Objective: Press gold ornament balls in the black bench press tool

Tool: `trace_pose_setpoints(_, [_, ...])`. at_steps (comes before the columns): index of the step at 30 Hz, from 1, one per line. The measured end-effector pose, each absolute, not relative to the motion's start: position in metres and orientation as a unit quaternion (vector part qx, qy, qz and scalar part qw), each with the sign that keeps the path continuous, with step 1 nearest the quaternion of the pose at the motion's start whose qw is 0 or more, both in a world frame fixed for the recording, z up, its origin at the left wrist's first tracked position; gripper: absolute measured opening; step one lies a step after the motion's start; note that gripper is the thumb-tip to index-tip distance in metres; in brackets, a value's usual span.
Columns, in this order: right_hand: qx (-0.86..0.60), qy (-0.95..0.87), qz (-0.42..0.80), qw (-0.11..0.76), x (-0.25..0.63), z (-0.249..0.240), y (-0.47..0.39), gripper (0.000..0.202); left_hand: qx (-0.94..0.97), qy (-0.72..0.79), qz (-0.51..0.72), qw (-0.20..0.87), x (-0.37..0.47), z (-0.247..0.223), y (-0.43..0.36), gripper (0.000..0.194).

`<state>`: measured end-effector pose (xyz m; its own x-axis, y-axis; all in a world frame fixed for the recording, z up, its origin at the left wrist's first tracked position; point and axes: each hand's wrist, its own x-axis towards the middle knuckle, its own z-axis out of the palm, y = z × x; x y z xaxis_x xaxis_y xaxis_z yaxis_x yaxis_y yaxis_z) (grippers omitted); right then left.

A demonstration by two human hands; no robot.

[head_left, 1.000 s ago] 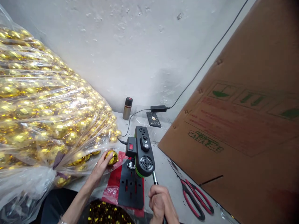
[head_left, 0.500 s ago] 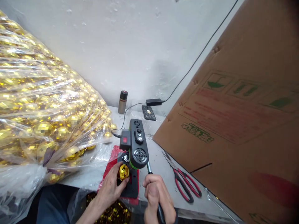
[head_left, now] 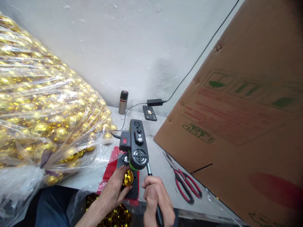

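A shiny gold faceted ball (head_left: 128, 178) is pinched between the thumb and fingers of my left hand (head_left: 115, 186), just in front of the head of a black bench press machine (head_left: 139, 143). My right hand (head_left: 157, 200) is wrapped round the lever handle (head_left: 159, 217), whose metal rod runs up to the right side of the machine. The machine's dark base (head_left: 135, 189) rests on a red sheet (head_left: 109, 171). The underside of the machine's head is hidden from above.
On the left bulges a clear plastic bag (head_left: 78, 104) full of gold balls. Scissors (head_left: 186, 181) lie right of the lever, beside a large cardboard box (head_left: 213, 126). Behind are a bottle (head_left: 123, 102), a phone (head_left: 150, 113) and a power adapter (head_left: 155, 102). More gold balls show below the table edge.
My left hand has shifted the gold ball slightly right and towards me, turning it a little. My right hand keeps its hold on the lever handle. The whole view has drifted slightly.
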<state>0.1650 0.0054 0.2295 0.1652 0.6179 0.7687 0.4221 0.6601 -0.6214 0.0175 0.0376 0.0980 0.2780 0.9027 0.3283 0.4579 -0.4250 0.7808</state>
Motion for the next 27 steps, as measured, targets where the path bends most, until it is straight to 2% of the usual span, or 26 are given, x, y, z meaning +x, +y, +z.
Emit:
trace_pose_setpoints(4, [-0.402, -0.64, 0.072, 0.651, 0.161, 0.23, 0.004, 0.029, 0.726, 0.482, 0.397, 0.29, 0.017, 0.096, 0.036, 0.052])
trace_pose_setpoints(10, [-0.465, -0.548, 0.121, 0.684, 0.143, 0.24, -0.005, 0.032, 0.726, 0.526, 0.369, 0.244, 0.03, 0.103, 0.052, 0.043])
trace_pose_setpoints(15, [-0.475, -0.546, 0.112, 0.681, 0.139, 0.244, -0.007, 0.034, 0.727, 0.534, 0.342, 0.264, 0.033, 0.103, 0.056, 0.046])
trace_pose_setpoints(27, [-0.485, -0.523, 0.061, 0.698, 0.133, 0.212, -0.001, 0.042, 0.723, 0.53, 0.326, 0.3, 0.032, 0.106, 0.056, 0.043])
